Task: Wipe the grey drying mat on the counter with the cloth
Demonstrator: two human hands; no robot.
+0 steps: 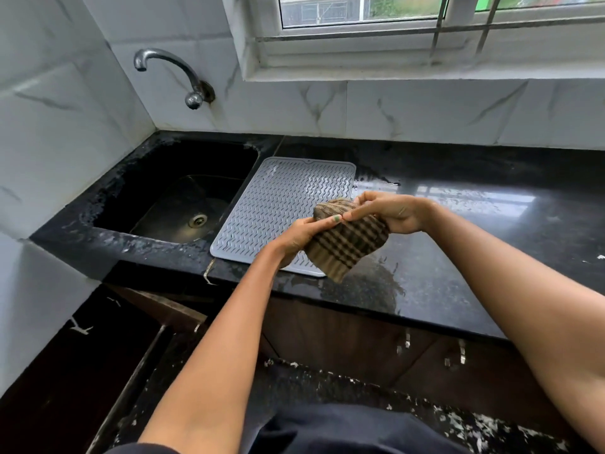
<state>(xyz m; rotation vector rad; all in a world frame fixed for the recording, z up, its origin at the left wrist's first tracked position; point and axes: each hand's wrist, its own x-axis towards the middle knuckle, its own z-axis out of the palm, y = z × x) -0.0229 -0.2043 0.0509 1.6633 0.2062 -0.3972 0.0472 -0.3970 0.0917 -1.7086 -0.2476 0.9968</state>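
Observation:
A grey ribbed drying mat lies flat on the black counter, just right of the sink. Above the mat's near right corner I hold a brown checked cloth in both hands, bunched and lifted off the surface. My left hand grips the cloth's left side. My right hand pinches its top right part. The cloth and hands hide the mat's near right corner.
A dark sink with a metal drain sits at the left, under a wall tap. White marble tiles line the back wall below a window. Water drops and wet patches lie on the counter right of the mat.

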